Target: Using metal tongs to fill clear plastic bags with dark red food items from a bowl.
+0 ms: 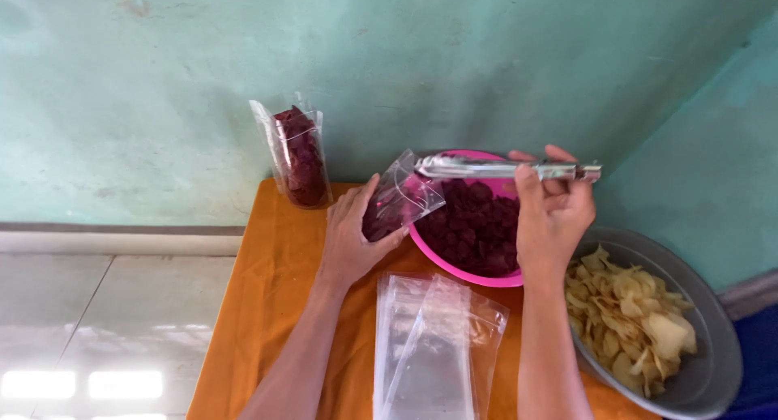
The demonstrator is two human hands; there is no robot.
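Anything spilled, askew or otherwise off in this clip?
Nothing stands out. The left hand holds a clear bag partly filled with dark red chips, the right hand holds metal tongs over the pink bowl, and no chips lie loose on the orange cloth.

My one head camera looks steeply down from close above the orange table, facing the green wall.

Your left hand holds a small bag just left of the bowl of dark chips. Your right hand holds tongs above that bowl. A filled bag stands behind, by the wall. Empty bags lie in front. A pan of chips sits right.
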